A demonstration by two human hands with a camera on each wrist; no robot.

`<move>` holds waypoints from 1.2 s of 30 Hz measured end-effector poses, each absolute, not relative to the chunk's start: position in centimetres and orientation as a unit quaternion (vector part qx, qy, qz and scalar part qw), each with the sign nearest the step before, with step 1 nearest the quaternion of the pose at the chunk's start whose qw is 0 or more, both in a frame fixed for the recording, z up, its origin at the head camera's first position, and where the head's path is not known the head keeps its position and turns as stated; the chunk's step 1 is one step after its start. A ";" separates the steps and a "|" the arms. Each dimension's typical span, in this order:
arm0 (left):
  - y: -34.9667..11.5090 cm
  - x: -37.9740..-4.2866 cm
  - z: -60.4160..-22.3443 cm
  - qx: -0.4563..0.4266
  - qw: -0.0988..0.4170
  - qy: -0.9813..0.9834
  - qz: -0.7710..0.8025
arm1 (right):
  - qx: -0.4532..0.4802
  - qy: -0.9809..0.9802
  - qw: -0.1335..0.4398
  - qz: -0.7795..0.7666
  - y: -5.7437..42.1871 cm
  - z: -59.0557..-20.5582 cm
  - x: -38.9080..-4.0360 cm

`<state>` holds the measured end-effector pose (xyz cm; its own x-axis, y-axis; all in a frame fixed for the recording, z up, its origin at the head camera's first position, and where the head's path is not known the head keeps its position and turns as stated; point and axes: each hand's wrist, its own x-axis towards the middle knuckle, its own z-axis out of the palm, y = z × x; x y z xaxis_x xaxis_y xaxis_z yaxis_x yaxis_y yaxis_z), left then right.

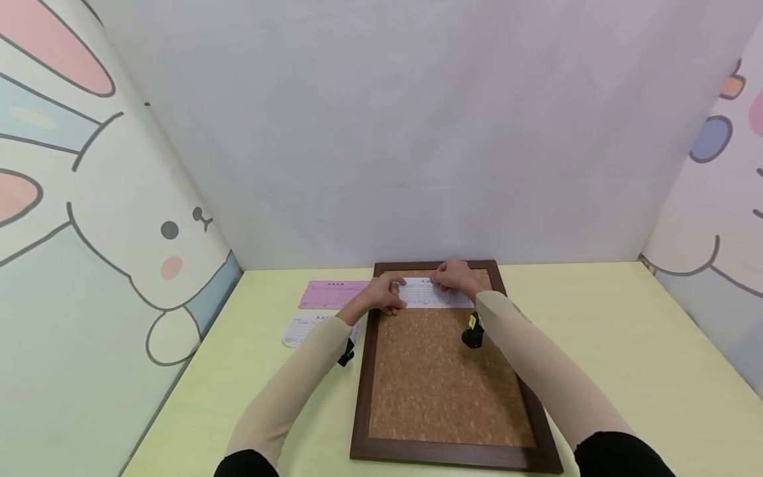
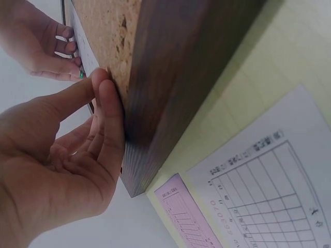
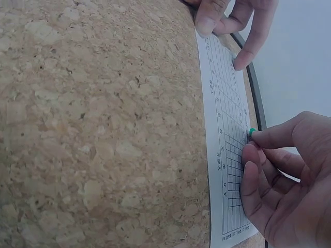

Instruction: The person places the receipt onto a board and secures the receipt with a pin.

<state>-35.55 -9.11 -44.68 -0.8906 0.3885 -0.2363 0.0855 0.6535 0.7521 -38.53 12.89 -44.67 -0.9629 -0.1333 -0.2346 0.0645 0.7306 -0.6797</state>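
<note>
A white printed form (image 3: pixel 220 134) lies across the upper part of the cork board (image 1: pixel 450 377). My left hand (image 1: pixel 384 293) is at the form's left end, its fingers spread over that end and the thumb on the lower corner. In the right wrist view my right hand (image 3: pixel 289 175) pinches a small green push pin (image 3: pixel 252 132) at the form's top edge. The pin's point is hidden. The other fingers of the right hand rest over the form's printed grid.
A dark wooden frame (image 1: pixel 456 454) borders the board on the pale yellow table (image 1: pixel 626 358). Left of it lie a pink form (image 1: pixel 330 295) and a second white form (image 1: pixel 301 329), partly under the left forearm. A plain wall (image 1: pixel 441 132) stands behind the table.
</note>
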 end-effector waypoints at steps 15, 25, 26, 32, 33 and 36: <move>-8.8 -34.5 -44.9 0.137 0.203 0.883 0.402 | 0.003 0.918 0.138 -0.372 12.9 -44.7 -36.9; -9.0 -33.4 -45.4 0.130 0.205 0.880 0.409 | 0.023 0.920 0.154 -0.360 12.5 -45.2 -36.2; -9.0 -33.5 -45.3 0.131 0.200 0.882 0.407 | 0.022 0.921 0.146 -0.361 12.5 -45.2 -36.3; -9.0 -34.3 -44.6 0.135 0.180 0.894 0.386 | -0.037 0.920 0.113 -0.373 13.2 -45.5 -36.8; -8.9 -34.4 -44.6 0.137 0.179 0.895 0.386 | -0.055 0.921 0.116 -0.369 13.5 -45.5 -36.8; -9.0 -35.0 -44.6 0.141 0.178 0.895 0.384 | -0.091 0.919 0.136 -0.358 14.2 -45.2 -36.7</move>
<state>-34.99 -8.98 -44.65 -0.8974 0.3882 -0.2097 0.1152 0.6649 0.7380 -36.74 14.25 -45.17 -0.9463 -0.2651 -0.1849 -0.0704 0.7274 -0.6826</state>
